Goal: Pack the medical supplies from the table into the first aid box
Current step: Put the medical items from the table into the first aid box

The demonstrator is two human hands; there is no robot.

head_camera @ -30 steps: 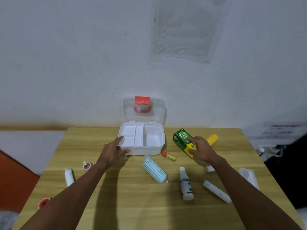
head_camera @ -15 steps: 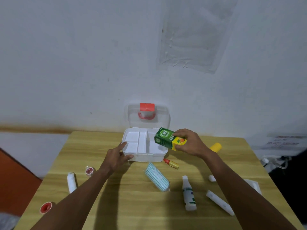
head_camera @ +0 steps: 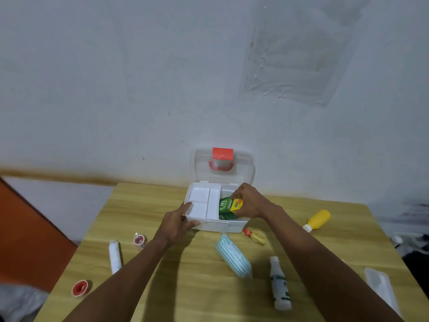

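Half a second earlier your right hand (head_camera: 249,202) held the green carton (head_camera: 228,208) in the air above the box (head_camera: 216,225); at this moment the carton had gone down into the box's large right compartment, at the centre of the frame, tilted and part of it above the rim. Your right grip was pinched on the carton's right end, so it had not been let go. Your left hand (head_camera: 177,223) had stayed on the box's lower left corner, fingers loosely spread against the wall, holding nothing. I judged this the first supply packed. The box's two small left compartments and the narrow middle one showed bare white. Its clear lid (head_camera: 243,169) stood open against the wall. On the tabletop (head_camera: 144,205) were the mask pack (head_camera: 233,257), white bottle (head_camera: 279,284), yellow bottle (head_camera: 318,220), small dropper (head_camera: 254,236), two tape rolls (head_camera: 80,288) and a white roll (head_camera: 115,256)
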